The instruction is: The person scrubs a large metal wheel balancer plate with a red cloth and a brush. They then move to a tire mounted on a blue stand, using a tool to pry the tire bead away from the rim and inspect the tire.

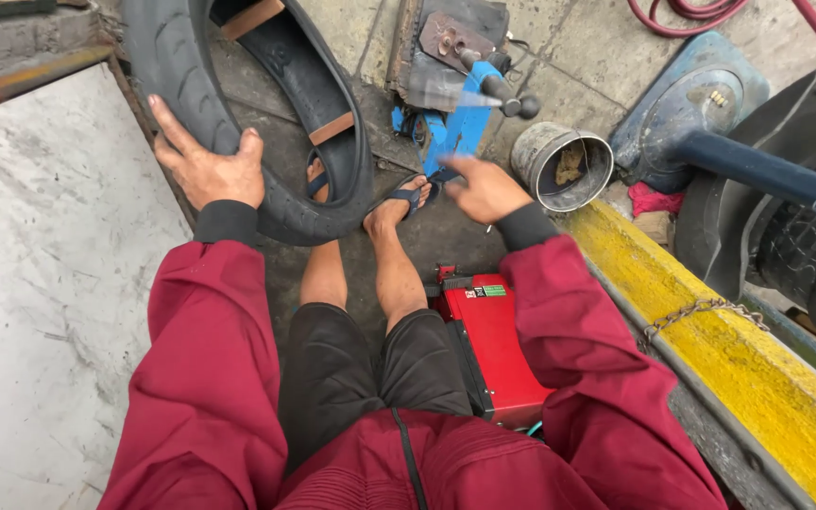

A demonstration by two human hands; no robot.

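Head view shows the left hand (208,162) with fingers clamped over the black rubber tyre (181,85) at eleven o'clock, while the right hand (484,189), fingers loosely curled on nothing, nears the blue metal clamp tool (460,127) at one o'clock, so the propped tyre could roll off.

The person wears a loose dark-red jacket with long, creased sleeves, each ending in a snug black ribbed cuff at the wrist above the left hand (208,162) and the right hand (484,189). A dark zip runs down the jacket's front. Below it are black knee-length shorts, bare shins, and open sandals with dark blue straps (413,196)
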